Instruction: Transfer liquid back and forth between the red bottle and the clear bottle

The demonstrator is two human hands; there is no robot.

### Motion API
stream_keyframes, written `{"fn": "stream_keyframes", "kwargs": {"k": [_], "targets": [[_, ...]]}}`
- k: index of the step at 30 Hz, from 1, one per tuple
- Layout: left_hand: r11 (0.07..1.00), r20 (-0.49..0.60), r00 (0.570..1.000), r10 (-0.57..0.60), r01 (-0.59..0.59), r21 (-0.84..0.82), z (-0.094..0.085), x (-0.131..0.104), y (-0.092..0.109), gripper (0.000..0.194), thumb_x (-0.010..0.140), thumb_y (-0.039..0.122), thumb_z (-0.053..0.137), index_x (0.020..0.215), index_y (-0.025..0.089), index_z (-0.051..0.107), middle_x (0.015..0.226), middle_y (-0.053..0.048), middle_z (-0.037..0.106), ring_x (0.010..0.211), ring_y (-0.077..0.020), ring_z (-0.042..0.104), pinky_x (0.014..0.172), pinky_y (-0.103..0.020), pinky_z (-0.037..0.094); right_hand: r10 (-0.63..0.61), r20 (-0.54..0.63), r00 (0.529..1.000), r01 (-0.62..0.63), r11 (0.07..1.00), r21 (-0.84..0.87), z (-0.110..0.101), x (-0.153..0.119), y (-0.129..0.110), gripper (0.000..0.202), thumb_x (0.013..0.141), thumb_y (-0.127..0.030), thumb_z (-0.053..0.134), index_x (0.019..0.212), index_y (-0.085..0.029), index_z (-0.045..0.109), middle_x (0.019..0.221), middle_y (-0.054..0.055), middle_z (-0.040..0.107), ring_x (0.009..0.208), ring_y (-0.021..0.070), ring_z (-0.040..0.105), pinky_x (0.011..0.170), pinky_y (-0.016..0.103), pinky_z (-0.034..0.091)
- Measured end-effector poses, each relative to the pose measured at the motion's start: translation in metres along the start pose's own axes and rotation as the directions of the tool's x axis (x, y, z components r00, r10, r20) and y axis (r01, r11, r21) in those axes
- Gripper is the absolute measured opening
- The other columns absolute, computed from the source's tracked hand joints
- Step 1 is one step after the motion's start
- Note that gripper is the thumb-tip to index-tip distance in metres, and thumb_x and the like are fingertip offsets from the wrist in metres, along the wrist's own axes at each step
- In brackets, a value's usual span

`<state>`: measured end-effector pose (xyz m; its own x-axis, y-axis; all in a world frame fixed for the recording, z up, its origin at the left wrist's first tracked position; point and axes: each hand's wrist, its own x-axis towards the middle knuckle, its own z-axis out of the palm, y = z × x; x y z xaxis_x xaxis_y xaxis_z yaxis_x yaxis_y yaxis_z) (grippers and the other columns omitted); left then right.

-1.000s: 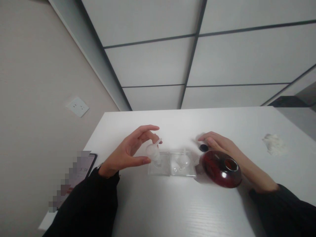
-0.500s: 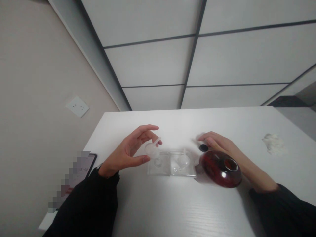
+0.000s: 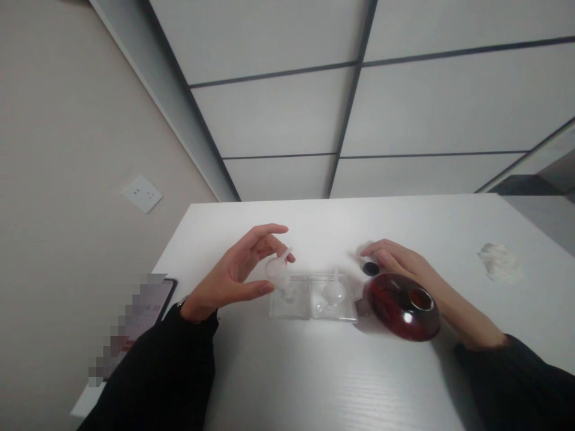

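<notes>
Thumb and fingers of my left hand (image 3: 240, 269) hold a small translucent cup (image 3: 277, 272) with a thin handle, tilted above the left part of a clear plastic tray (image 3: 290, 308). A similar clear cup (image 3: 335, 293) sits in the tray's right part. My right hand (image 3: 399, 258) rests on the table with its fingers stretched leftward, behind a glossy dark red bottle (image 3: 398, 311); nothing shows in its grasp. A black round cap (image 3: 371, 269) lies close by its thumb. The bottle has a round opening at its top and partly hides that hand.
A phone with a lit screen (image 3: 146, 314) lies at the white table's left edge, beside my left sleeve. Crumpled white material (image 3: 499, 262) is on the right side. A socket (image 3: 142, 194) is on the left wall, and white panels (image 3: 278, 120) stand behind the table.
The small cup in my left hand has shifted very slightly, as have its upper fingers. My right hand, the bottle and the tray look the same.
</notes>
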<state>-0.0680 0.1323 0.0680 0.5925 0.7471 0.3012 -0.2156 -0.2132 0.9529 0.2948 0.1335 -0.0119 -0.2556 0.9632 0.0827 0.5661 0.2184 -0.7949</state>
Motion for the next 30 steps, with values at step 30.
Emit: {"fn": "stream_keyframes", "kwargs": {"k": [30], "targets": [[1.000, -0.116, 0.993, -0.023, 0.021, -0.015, 0.0027, 0.0023, 0.0027, 0.057, 0.091, 0.037, 0.086, 0.143, 0.031, 0.063, 0.102, -0.002, 0.066, 0.103, -0.0199, 0.065, 0.090, -0.031, 0.051, -0.009, 0.000, 1.000, 0.009, 0.999, -0.043, -0.0011, 0.0009, -0.0004, 0.051, 0.105, -0.070, 0.041, 0.103, -0.032, 0.074, 0.114, 0.005, 0.076, 0.109, 0.0312, 0.071, 0.098, 0.049, 0.056]]}}
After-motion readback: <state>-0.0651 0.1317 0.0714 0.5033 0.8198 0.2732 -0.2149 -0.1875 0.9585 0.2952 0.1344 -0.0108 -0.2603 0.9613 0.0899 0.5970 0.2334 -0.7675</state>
